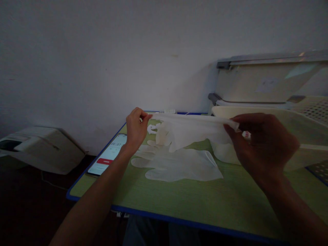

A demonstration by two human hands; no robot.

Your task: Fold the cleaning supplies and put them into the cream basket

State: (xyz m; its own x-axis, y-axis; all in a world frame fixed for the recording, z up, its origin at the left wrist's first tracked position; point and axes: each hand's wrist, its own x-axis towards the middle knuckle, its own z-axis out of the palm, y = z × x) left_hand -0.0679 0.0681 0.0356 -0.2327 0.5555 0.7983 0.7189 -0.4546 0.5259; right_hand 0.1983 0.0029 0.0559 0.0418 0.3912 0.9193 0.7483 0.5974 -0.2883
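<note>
Here, glove (194,127) between fingers (139,113), cream bin (224,153), contents unclear

A thin white glove (197,128) is stretched sideways above the table (164,198), pinched at both ends between two hands, its lower edge hanging loose. Beneath it, another translucent whitish glove (184,165) lies flat, fingers spread to the left, cuff at the right.

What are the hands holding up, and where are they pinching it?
A thin white glove, stretched sideways. The left hand pinches one end, the right hand the other.
</note>
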